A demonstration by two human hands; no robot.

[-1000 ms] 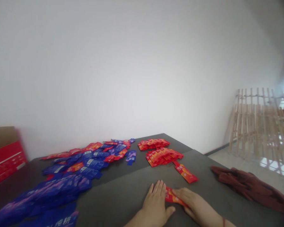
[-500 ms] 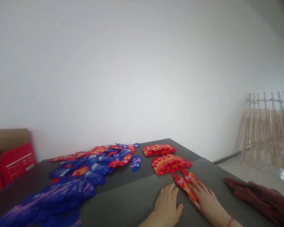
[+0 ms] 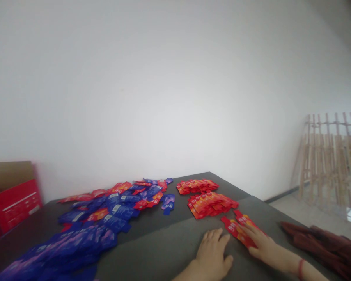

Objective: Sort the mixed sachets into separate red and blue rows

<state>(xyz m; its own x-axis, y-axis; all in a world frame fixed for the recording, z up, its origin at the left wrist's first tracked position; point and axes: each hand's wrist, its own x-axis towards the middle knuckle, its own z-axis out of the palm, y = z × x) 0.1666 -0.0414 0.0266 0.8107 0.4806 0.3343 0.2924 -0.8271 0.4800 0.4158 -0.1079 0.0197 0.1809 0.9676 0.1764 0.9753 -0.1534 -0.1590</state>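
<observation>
2 red packets (image 3: 232, 229) side by side nr R edge of desk (image 3: 152, 249); R hand (image 3: 263, 244) open, flat on them, no grip seen, prob. aligning. L hand (image 3: 212, 253) part-open, palm down, nothing visibly held. Sliding them calls for light, even pressure. Red piles (image 3: 212, 205) nr far corner.

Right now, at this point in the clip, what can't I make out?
- Lower part of the farther loose red packet, head view: covered by the right hand.
- Left hand palm, head view: faces away, so contact is uncertain.
- Blue packets count, head view: they overlap; the bottom edge cuts the pile.
- Red box, head view: cut off by the left edge.
- Small packet print, head view: too small and blurred.
</observation>
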